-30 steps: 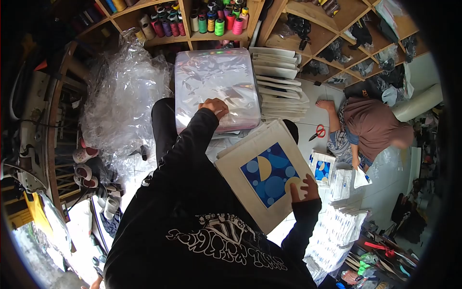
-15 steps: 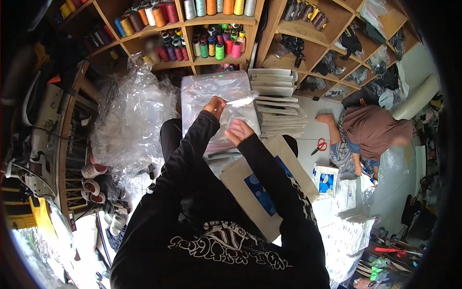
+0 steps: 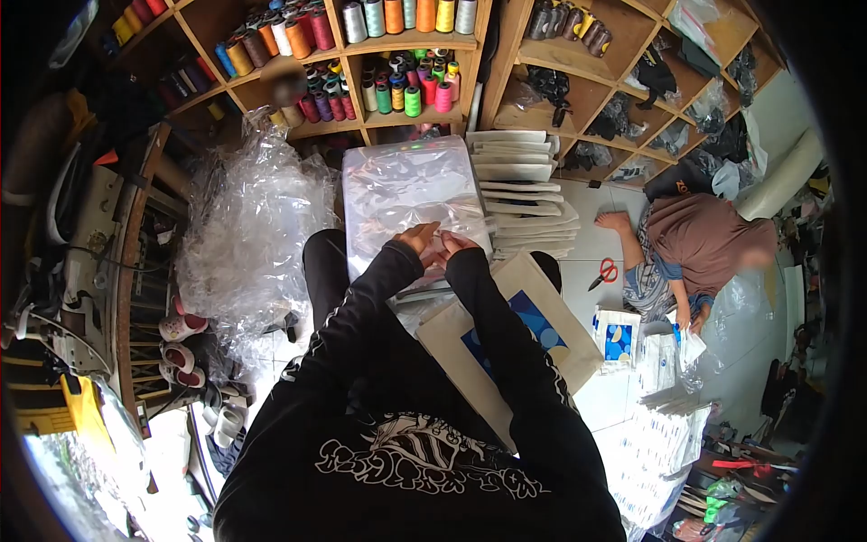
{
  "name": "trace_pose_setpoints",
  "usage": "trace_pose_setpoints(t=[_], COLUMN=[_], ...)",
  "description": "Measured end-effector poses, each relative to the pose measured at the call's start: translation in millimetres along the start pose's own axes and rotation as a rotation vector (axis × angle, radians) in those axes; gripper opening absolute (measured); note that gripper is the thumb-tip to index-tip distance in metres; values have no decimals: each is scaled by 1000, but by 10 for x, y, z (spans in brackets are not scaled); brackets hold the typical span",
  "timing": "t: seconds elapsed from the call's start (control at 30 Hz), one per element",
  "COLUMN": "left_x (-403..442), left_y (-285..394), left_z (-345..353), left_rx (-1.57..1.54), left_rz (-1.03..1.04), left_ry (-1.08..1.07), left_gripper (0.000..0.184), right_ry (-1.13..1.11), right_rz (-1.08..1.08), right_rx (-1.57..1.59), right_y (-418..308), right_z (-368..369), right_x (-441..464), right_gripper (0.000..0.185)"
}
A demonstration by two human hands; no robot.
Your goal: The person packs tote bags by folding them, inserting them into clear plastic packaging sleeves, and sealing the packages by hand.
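Note:
A stack of clear plastic bags (image 3: 406, 181) lies in front of me. Over its near edge my left hand (image 3: 417, 238) and my right hand (image 3: 454, 246) are close together. Both hands have their fingers drawn in at a piece of clear plastic, whose outline blends with the stack. Under my right forearm, a cream fabric bag (image 3: 569, 348) with a blue patterned print rests at my right leg, on top of another.
Crumpled plastic (image 3: 257, 226) lies on the left, folded fabric pieces (image 3: 524, 199) behind the stack. Red-handled scissors (image 3: 603, 274) are on the floor. A co-worker (image 3: 695, 239) sits at the right near stacked printed bags (image 3: 650, 452). Thread shelves (image 3: 415, 41) stand at the back.
My right hand has left the printed bag and come up beside my left hand. A thin clear plastic piece has been lifted, and both hands are now at it. The co-worker's hands have moved.

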State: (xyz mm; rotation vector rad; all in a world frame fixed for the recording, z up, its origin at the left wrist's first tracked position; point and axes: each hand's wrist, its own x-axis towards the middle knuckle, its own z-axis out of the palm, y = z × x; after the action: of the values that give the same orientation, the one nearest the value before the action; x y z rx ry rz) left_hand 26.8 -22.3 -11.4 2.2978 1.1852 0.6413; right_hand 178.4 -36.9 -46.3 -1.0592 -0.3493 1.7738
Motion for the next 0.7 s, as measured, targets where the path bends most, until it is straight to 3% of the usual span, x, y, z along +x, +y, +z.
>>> trace_pose_setpoints(t=[0.13,0.23,0.3,0.4,0.7], left_x=[29,51,69,105,236], left_y=[-136,-189,-186,-185,-204], left_z=[207,269,255,228,-87], left_rx=[-49,-3,-200,-195,-214], left_rz=[-28,117,-103,-96,-211], left_ry=[23,207,104,139,304], left_gripper=[49,35,19,11,13], right_ry=[-32,88,74,100,188], right_rz=[-50,-28,-10,73,119], right_rx=[-124,-77,-144,-144,-28], right_y=[51,-5,20,14,5], right_z=[-138,-16,-45,-27,68], right_x=[73,-81,-19,-18,-70], right_gripper=[22,20,20,19,23])
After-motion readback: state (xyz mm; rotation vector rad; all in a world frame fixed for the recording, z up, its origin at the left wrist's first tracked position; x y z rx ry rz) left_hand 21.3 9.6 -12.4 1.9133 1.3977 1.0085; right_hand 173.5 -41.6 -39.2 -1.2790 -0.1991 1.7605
